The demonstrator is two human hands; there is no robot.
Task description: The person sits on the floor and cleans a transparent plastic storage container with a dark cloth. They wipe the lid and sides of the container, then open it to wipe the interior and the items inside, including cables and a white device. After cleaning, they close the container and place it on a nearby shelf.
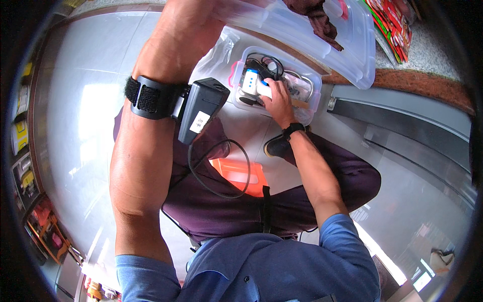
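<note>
My right hand (278, 102) reaches into a small clear plastic storage box (239, 102) on the floor. Its fingers close around a white plastic device (249, 83) with blue parts. About that device lie black cables (277, 62), a pale looped cord (310, 85) and small bagged items. My left hand (222, 9) is blurred and cut off by the top edge, beside a large translucent plastic lid or bin (354, 56). Its grip is hidden. A dark maroon cloth (320, 22) hangs over that plastic.
A granite ledge (434, 56) with red snack packets (394, 30) runs along the upper right. Clear plastic film (222, 49) lies left of the box. An orange plastic piece (241, 173) sits between my legs. Shelves (24, 139) line the left side.
</note>
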